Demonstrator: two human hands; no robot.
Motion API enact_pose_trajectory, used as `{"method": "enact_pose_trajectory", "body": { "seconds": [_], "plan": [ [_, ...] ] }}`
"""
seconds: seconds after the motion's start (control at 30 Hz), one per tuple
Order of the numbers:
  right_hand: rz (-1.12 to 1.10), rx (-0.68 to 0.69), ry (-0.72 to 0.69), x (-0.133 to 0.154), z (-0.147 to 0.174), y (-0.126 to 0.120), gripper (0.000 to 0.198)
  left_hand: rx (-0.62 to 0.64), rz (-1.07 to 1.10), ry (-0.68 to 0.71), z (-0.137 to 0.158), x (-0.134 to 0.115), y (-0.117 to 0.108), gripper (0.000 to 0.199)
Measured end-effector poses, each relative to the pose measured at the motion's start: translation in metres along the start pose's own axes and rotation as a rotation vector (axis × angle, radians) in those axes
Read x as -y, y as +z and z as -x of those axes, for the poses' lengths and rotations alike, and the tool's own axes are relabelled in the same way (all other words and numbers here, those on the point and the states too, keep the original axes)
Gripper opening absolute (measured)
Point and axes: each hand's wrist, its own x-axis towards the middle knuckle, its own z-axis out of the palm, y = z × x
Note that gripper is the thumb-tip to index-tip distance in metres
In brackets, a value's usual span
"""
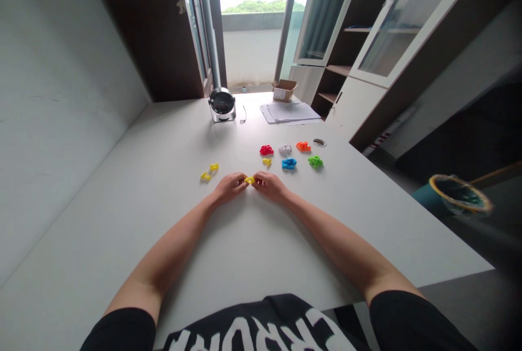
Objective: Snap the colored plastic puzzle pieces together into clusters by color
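A small yellow plastic piece [249, 180] is pinched between my two hands just above the white table, its exact kind too small to make out. My left hand [230, 186] grips its left end and my right hand [269, 185] its right end, fingers closed on both sides. Two more yellow pieces [205, 176] lie to the left of my left hand. Beyond my right hand are another yellow piece [267, 162] and several small clumps: red [266, 150], white [285, 149], orange [303, 146], blue [289, 163] and green [315, 161].
On the white table [163, 177] a round black-and-silver device [222, 104] stands at the back. Papers [291, 112] and an open cardboard box [284, 90] are at the back right, near a cable hole [319, 143]. Past the right edge is a bin [452, 196]; a wall borders the left.
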Motion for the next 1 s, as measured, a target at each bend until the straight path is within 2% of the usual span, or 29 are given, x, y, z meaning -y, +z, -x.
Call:
{"method": "enact_pose_trajectory", "body": {
  "seconds": [1.0],
  "plan": [
    [-0.001,0.014,0.011,-0.0007,0.0003,-0.0003,0.007,-0.009,0.017,-0.007,0.0008,-0.0036,-0.0019,0.018]
  ]
}}
